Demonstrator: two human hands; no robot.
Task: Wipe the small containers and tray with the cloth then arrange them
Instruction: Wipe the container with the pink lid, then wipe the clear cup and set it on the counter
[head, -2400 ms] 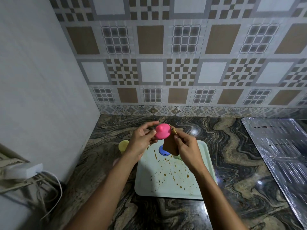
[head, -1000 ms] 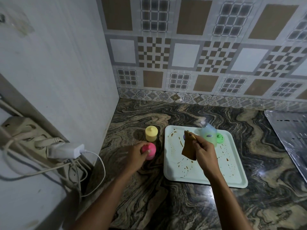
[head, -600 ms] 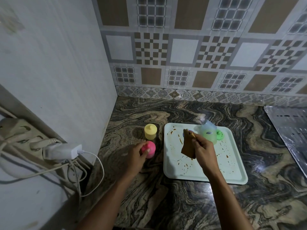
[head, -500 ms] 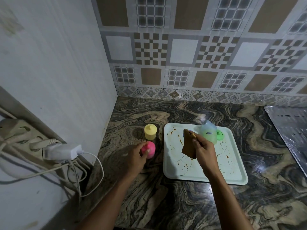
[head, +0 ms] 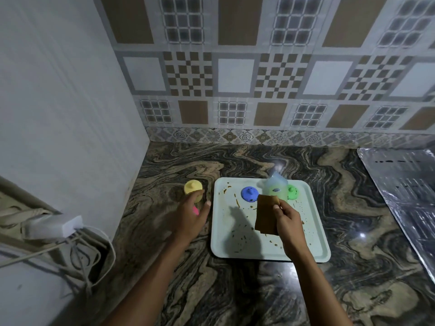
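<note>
Two bare hands reach over the dark swirly stone counter (head: 235,290). The left hand (head: 188,220) lies over a small pink plastic container (head: 195,210) on the counter just left of the tray, hiding most of it; I cannot tell if the fingers hold it. The right hand (head: 288,220) pinches a brown cloth (head: 266,215) that hangs above the pale green tray (head: 221,231) with brown spots. Just past the left hand stands a small yellow container (head: 192,188). At the tray's far end sit a blue round container (head: 250,194), a clear one (head: 275,186) and a green one (head: 292,192).
</note>
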